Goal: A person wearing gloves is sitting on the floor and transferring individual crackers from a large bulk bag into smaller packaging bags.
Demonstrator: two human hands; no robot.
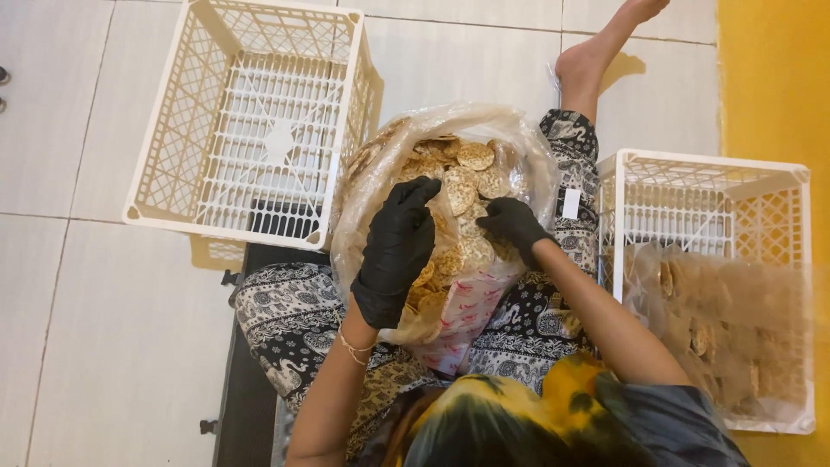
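On the person's lap, between the two crates, sits a large clear plastic bag [519,147] bulging with round golden-brown crackers [474,156], its mouth open upward and its lower part showing a pink-and-white printed patch. Left of it on the tiled floor [86,329] stands an empty white lattice crate [259,121]; at the right a second white crate [718,186] holds smaller clear bags of crackers [735,329], hazy in this view. A small white tag [571,203] lies on the patterned trouser leg beside the big bag. Both hands wear black gloves. The left hand [396,251] lies flat over the cracker pile, its fingers extended and close together, gripping nothing visible. The right hand [512,220] curls inward at the bag's right side, fingers bent onto the crackers; whether they pinch one I cannot tell.
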